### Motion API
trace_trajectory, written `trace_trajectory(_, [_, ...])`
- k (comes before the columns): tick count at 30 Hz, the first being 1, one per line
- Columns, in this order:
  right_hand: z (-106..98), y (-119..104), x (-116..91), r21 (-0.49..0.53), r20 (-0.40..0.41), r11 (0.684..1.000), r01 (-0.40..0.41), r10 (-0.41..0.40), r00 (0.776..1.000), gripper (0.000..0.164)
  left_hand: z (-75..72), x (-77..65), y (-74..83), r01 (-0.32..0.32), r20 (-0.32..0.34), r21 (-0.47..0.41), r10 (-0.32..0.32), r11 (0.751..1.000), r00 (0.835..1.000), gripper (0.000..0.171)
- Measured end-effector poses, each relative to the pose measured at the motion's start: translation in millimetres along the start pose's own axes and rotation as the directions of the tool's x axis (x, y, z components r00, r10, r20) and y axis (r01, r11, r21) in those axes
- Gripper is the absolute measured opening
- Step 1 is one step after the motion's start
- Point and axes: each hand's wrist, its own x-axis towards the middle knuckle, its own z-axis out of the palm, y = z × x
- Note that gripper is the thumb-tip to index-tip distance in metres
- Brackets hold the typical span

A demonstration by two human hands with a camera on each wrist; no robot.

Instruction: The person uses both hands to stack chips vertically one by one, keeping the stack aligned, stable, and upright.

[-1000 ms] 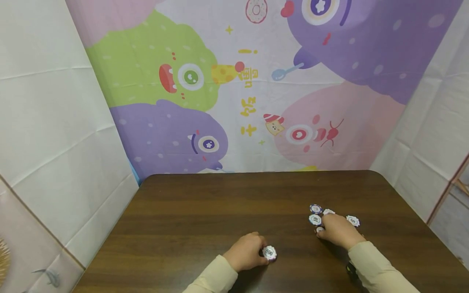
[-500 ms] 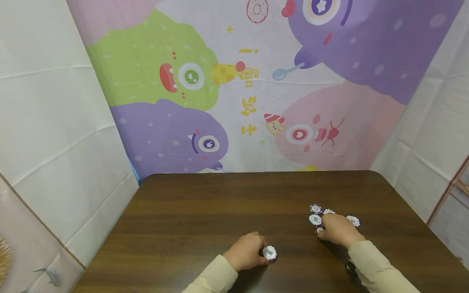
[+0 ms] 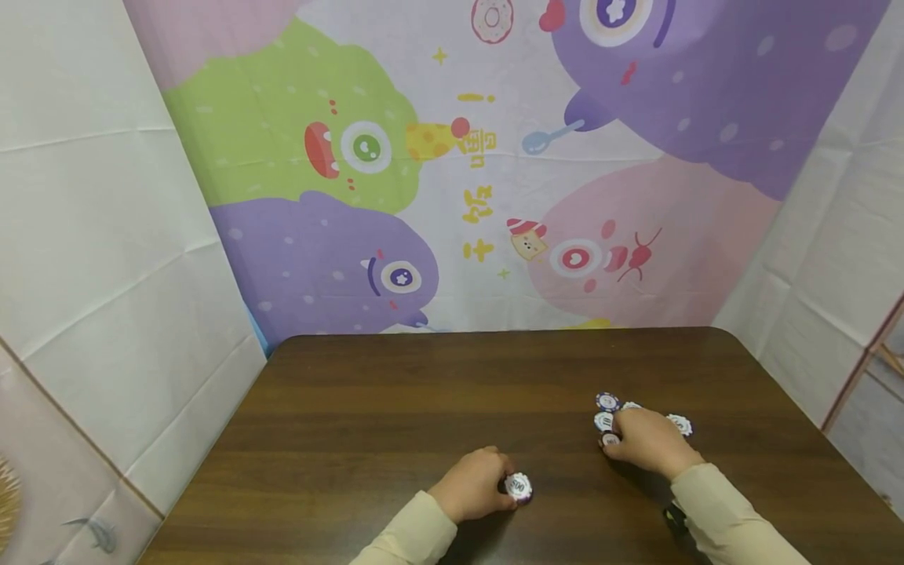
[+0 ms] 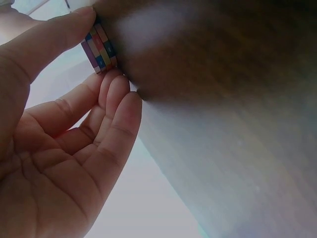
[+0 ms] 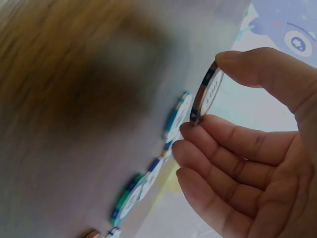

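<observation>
My left hand [image 3: 475, 485] pinches a short stack of poker chips [image 3: 519, 487] at the table's front middle; the top one is white and marked 500. In the left wrist view the thumb and fingers hold the stack [image 4: 101, 47] by its edge, its layers purple, red and blue. My right hand [image 3: 653, 443] pinches a dark poker chip [image 3: 610, 440] with orange edge marks and a white face. The right wrist view shows that chip [image 5: 212, 91] between thumb and index fingertips, with other chips lying beyond it. Part of the chip group is hidden under the right hand.
Around the right hand lie a blue-edged chip marked 10 [image 3: 603, 422], a dark blue chip [image 3: 607, 402] and white chips [image 3: 680, 424]. A green-edged chip [image 5: 129, 198] shows in the right wrist view. The brown wooden table [image 3: 395, 392] ends at a cartoon-printed backdrop [image 3: 487, 298].
The right hand has shifted slightly left, and the dark chip in its fingers has moved a little left and away with it. The left hand and its stack stay in place.
</observation>
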Motion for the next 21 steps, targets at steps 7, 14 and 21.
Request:
trace_trajectory(7, [-2.1, -16.6, 2.7, 0.01, -0.066, 0.994, 0.111, -0.11, 0.992, 0.026, 0.4, -0.5, -0.7, 0.005, 0.002, -0.01, -0.005, 1.0, 1.0, 0.027])
trace_trajectory(14, [-4.1, -36.0, 2.4, 0.056, -0.079, 0.989, 0.138, -0.133, 0.988, 0.013, 1.0, 0.2, -1.4, -0.003, -0.004, -0.005, 0.003, 1.0, 1.0, 0.026])
trace_trajectory(21, [-2.3, -52.2, 0.3, 0.034, -0.081, 0.982, 0.188, -0.185, 0.979, 0.028, 0.6, 0.2, -0.3, 0.0, -0.005, -0.004, 0.0, 1.0, 1.0, 0.027])
